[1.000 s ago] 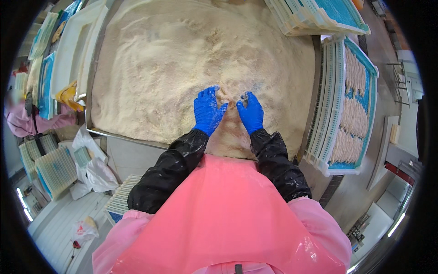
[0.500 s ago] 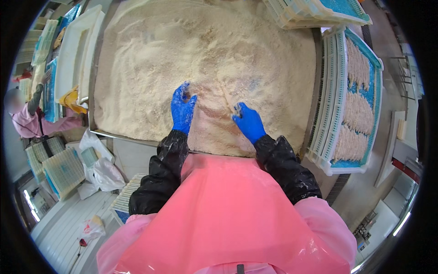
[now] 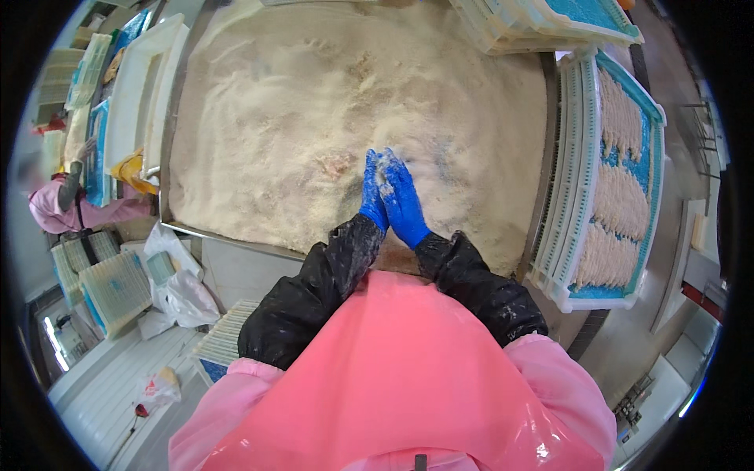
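Over the near middle of a wide tray [image 3: 503, 228] of pale breadcrumbs [image 3: 275, 125], my two blue-gloved hands are brought together, palms facing and fingers pointing away from me. My left hand [image 3: 372, 192] is seen edge-on, its fingers straight and held together. My right hand [image 3: 404, 202] lies against it, showing its back. Pale, crumb-coated matter shows between the fingers; whether it is a strip or only loose crumbs I cannot make out. Crumbs also cling to the gloves. A pinkish patch [image 3: 336, 163] shows in the crumbs left of the hands.
At the right stand stacked crates, the top blue-lined crate [image 3: 597, 293] holding rows of breaded strips [image 3: 620, 192]. More crates [image 3: 510, 31] stand at the far right corner. A white tub [image 3: 141, 94] and yellow cloth [image 3: 135, 171] are at the left, near another person [image 3: 59, 204] in pink.
My hands, apart before, have come together over the crumbs: the left moved right, the right slightly left and farther from me. The thin strip by my right hand no longer shows in the crumbs.
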{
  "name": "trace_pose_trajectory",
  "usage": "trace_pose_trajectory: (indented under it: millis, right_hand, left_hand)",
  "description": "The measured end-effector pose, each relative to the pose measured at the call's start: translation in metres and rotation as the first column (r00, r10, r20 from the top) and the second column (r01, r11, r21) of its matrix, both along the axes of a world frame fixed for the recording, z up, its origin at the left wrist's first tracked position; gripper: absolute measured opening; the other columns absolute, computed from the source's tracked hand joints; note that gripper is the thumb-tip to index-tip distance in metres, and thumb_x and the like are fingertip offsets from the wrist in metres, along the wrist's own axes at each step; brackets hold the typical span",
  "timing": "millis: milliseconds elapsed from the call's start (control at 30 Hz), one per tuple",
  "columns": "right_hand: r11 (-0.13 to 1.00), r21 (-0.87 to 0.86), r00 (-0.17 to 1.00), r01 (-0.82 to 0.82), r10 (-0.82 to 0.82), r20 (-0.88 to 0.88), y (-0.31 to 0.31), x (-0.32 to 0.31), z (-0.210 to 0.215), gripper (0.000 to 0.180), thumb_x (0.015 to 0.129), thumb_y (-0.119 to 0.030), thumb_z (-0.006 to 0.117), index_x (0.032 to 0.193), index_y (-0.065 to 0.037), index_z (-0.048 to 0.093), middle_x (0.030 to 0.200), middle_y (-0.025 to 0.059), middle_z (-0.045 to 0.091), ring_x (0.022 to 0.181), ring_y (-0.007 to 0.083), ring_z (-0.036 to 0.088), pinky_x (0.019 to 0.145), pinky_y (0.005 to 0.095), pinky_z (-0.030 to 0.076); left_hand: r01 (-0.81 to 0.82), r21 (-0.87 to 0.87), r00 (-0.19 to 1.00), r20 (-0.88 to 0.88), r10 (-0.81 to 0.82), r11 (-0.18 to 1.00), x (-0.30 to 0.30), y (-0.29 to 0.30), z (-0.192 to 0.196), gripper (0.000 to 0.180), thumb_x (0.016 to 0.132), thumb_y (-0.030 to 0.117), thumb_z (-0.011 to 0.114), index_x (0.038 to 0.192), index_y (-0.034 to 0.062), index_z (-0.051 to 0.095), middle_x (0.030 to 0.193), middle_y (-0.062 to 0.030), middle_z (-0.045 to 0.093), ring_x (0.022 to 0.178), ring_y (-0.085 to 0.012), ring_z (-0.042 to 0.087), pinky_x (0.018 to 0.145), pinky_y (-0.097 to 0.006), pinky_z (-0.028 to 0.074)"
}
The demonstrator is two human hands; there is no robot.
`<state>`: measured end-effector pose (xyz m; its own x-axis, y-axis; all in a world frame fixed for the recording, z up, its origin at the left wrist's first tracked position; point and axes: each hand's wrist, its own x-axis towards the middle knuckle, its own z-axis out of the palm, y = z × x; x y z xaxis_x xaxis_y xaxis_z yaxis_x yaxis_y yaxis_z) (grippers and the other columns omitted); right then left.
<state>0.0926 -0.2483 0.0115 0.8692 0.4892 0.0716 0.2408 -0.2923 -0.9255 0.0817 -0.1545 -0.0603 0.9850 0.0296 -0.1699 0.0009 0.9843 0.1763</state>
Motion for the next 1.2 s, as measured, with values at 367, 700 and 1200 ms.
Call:
trace_pose_trajectory:
  millis: [367,700,1200]
  right_hand:
    - [0.889,-0.457,0.872,0.025,0.204,0.444,0.027,0.027,0.006,0.045,0.087,-0.033,0.053,0.129,-0.016,0.056,0.141,0.0125,0.043,0.138,0.0331,0.026,0.112,0.0527,0.011]
    - [0.912,-0.4,0.968,-0.092,0.176,0.178,0.056,0.045,0.013,0.029,0.081,-0.029,0.065,0.103,-0.01,0.067,0.109,0.0116,0.063,0.107,0.0294,0.056,0.094,0.0429,0.04]
    - [0.933,-0.342,0.989,0.114,-0.075,0.126,-0.032,0.033,-0.005,0.029,0.075,-0.005,0.058,0.103,-0.007,0.064,0.112,0.0154,0.06,0.102,0.0343,0.056,0.089,0.0412,0.045]
  left_hand:
    - [-0.132,-0.104,0.969,-0.222,0.106,0.986,-0.047,0.036,0.014,0.043,0.104,0.031,0.032,0.134,0.0035,0.044,0.13,-0.0144,0.05,0.118,-0.0208,0.047,0.104,-0.034,0.037]
    - [-0.007,0.885,0.795,-0.277,0.539,0.466,-0.088,0.085,0.136,0.04,0.1,0.014,0.047,0.135,-0.0032,0.044,0.122,-0.0123,0.058,0.119,-0.0187,0.051,0.105,-0.032,0.036]
    - [-0.15,0.267,0.909,-0.34,0.239,0.952,-0.049,0.111,0.114,0.044,0.1,0.032,0.045,0.14,0.0148,0.039,0.114,-0.007,0.058,0.072,-0.0107,0.056,0.049,-0.021,0.041]
